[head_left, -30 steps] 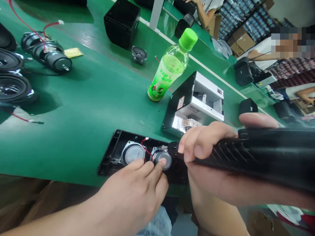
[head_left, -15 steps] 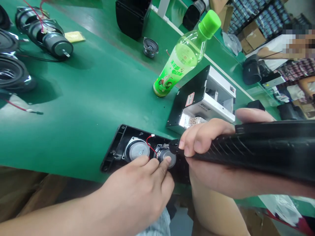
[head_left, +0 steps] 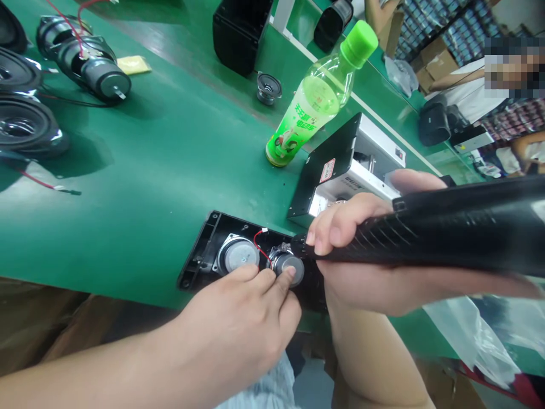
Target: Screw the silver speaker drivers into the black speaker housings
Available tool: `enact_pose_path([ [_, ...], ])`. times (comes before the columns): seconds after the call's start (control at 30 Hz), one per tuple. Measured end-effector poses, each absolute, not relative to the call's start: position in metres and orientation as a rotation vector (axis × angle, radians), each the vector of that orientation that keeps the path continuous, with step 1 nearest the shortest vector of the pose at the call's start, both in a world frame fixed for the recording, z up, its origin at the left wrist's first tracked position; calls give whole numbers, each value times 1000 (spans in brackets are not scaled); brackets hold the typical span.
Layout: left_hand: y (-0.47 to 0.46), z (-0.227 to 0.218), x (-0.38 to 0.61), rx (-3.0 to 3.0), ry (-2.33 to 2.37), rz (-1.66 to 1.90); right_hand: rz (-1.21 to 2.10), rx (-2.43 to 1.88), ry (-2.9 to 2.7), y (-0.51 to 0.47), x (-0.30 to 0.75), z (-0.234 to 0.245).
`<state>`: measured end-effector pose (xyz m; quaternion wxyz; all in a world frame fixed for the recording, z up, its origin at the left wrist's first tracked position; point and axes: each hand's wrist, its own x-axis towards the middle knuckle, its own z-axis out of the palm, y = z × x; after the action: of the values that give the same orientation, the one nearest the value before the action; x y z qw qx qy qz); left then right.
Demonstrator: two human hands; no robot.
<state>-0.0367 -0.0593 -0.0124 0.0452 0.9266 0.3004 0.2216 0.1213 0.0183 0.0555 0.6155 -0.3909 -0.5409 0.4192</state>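
A black plastic speaker panel (head_left: 204, 250) lies at the near edge of the green table (head_left: 149, 170), with two round speaker drivers in it. My left hand (head_left: 242, 324) rests on the panel, fingers stretched out, its fingertips pressing the right driver (head_left: 289, 266). The left driver (head_left: 236, 254) lies bare beside it, and a red wire (head_left: 259, 241) runs between them. My right hand (head_left: 361, 255) is wrapped round a long black electric screwdriver (head_left: 447, 227), whose tip sits at the right driver's upper edge.
A green bottle (head_left: 315, 102) stands behind the panel, next to a black-and-white box-shaped device (head_left: 340, 165). Large speaker drivers (head_left: 25, 119) and a cylindrical part (head_left: 93, 68) lie far left. A black cube (head_left: 238, 28) and a small driver (head_left: 268, 88) sit further back. Other people work at the right.
The view has shifted a little. Both hands stay on the panel; the screwdriver has tilted slightly upward at its rear end, tip still at the right driver.
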Motion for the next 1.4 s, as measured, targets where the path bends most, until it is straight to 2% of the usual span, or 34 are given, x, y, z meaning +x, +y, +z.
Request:
enact_pose_path([
  [0.5,-56,-11,-40,2877,945,709,1051,-708,-1194,21,113,38],
  [0.73,-58,-15,-46,2834,979,732,979,-695,-1213,14,110,21],
  [0.9,-56,-17,-51,2831,987,744,1035,-697,-1182,7,133,52],
  [1.07,-56,-15,-60,2858,969,696,927,-778,-1314,11,172,90],
  [1.4,-60,-28,-77,2704,1045,780,852,-927,-1294,45,196,90],
])
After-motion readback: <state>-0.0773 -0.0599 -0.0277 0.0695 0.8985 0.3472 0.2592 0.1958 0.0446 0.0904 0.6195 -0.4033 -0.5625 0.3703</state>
